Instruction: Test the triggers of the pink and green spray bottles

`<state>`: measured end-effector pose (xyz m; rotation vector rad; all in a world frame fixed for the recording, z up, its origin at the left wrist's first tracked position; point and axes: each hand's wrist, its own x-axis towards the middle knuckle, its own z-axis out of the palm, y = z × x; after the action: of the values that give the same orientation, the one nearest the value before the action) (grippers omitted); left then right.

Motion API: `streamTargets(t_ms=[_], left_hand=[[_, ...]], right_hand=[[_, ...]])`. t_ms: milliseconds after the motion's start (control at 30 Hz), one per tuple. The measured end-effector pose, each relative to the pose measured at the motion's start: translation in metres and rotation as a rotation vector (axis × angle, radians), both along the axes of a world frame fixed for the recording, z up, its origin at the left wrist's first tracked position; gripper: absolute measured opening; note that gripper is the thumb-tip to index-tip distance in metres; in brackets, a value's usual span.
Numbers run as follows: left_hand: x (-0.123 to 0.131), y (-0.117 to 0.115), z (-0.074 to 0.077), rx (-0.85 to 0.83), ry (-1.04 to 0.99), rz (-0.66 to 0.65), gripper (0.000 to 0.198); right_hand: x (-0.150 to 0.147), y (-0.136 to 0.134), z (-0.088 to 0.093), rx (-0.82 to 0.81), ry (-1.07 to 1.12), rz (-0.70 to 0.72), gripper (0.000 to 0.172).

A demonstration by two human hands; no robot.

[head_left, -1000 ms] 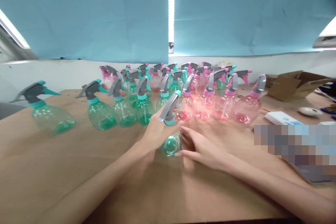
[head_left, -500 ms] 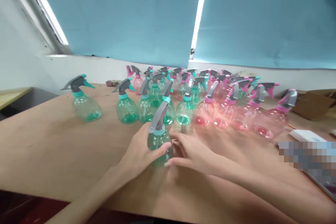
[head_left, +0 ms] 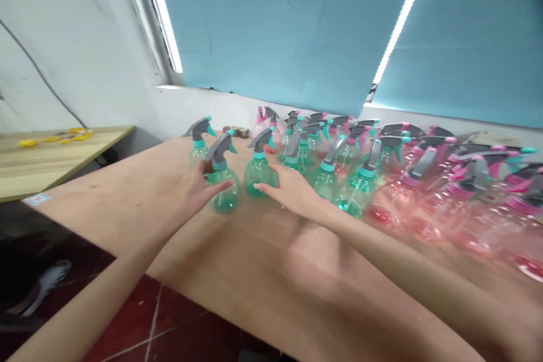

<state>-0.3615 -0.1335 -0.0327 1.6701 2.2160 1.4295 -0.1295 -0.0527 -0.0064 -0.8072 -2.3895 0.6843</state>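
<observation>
My left hand (head_left: 201,189) wraps round a green spray bottle (head_left: 225,198) with a grey and turquoise trigger head; the thumb crosses its front. Just to the right stands another green spray bottle (head_left: 253,172). My right hand (head_left: 292,189) grips that one from its right side, thumb across the front and fingers partly hidden behind. Both bottles are upright and close together on the brown table (head_left: 254,271). Behind my left hand, a further green spray bottle (head_left: 198,153) stands partly covered.
Several green spray bottles (head_left: 354,192) and pink spray bottles (head_left: 394,198) stand in rows to the right and back. A wooden side table (head_left: 63,161) with yellow pieces (head_left: 76,134) is at left. Blue blinds (head_left: 271,28) hang behind. Red floor tiles (head_left: 169,317) show beyond the table edge.
The view has turned left. My left hand has carried its green spray bottle away from me and left, among the others. My right hand has moved onto a neighbouring green bottle.
</observation>
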Motion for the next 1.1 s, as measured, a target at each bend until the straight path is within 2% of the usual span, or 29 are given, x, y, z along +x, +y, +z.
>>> streamTargets(t_ms=[167, 433, 633, 800, 967, 1100], left_hand=[[-0.022, 0.024, -0.001, -0.081, 0.047, -0.037, 0.065], [-0.021, 0.038, 0.020, -0.184, 0.168, -0.001, 0.056], [-0.029, 0.050, 0.017, -0.201, 0.183, 0.029, 0.060], [-0.036, 0.056, 0.013, -0.185, 0.166, 0.020, 0.067], [-0.037, 0.059, 0.010, -0.151, 0.147, 0.014, 0.076], [-0.035, 0.059, 0.009, -0.123, 0.125, 0.006, 0.074]], right_hand=[[-0.027, 0.007, 0.003, -0.160, -0.042, -0.040, 0.066], [-0.053, 0.022, -0.004, -0.174, 0.034, -0.135, 0.085], [-0.064, 0.029, -0.009, -0.166, 0.061, -0.178, 0.077], [-0.067, 0.029, -0.010, -0.181, 0.031, -0.201, 0.078], [-0.070, 0.028, -0.011, -0.205, -0.009, -0.226, 0.064], [-0.071, 0.028, -0.011, -0.208, -0.022, -0.230, 0.063]])
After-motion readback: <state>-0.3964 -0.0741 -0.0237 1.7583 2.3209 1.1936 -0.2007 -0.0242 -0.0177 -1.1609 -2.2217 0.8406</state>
